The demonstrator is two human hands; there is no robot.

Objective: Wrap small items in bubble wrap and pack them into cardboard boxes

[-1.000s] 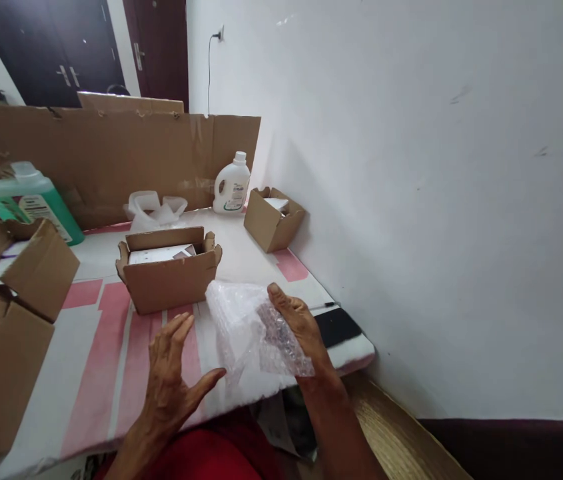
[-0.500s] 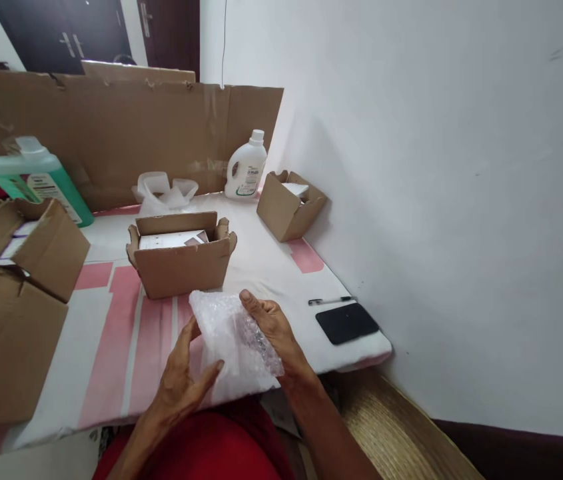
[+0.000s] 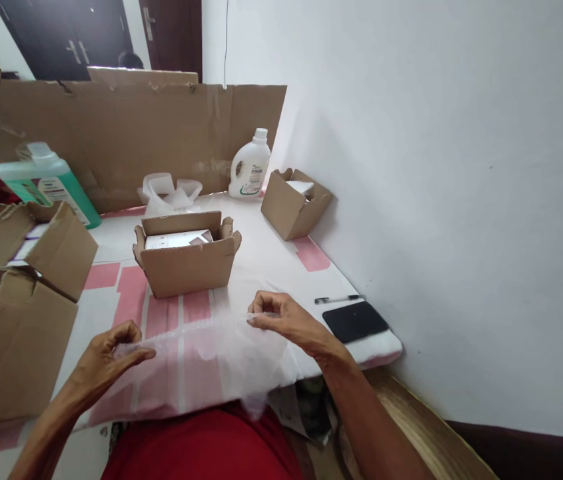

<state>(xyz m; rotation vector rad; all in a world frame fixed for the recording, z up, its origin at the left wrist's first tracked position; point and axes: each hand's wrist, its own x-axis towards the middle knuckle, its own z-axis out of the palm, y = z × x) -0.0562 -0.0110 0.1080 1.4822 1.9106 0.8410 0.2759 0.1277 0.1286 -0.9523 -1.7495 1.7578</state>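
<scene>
"How is the clear plastic sheet (image 3: 206, 347) being held?"

"By its far edge, above the near part of the table (image 3: 278, 270). One end is pinched between the thumb and fingers of the left hand (image 3: 106, 360), the other between those of the right hand (image 3: 286, 323). The hands are set well apart, presumably so that the film is kept opened out (its lower part is blurred, dipping past the near table edge)."

"And to either side?"

"On the left, a large carton (image 3: 21, 353) is stood. On the right, a black flat item (image 3: 354, 321) and a pen (image 3: 338, 300) are laid near the corner, perhaps to be kept out of the way."

"What is placed beyond?"

"An open box (image 3: 188, 275) is set just past the sheet, its top left uncovered, so its white contents can be seen. Farther right, a smaller box (image 3: 288, 208) is put close to the wall. At the far side, a white jug (image 3: 251, 167) is stood before a cardboard panel (image 3: 136, 137), which seems to be used as a divider."
</scene>
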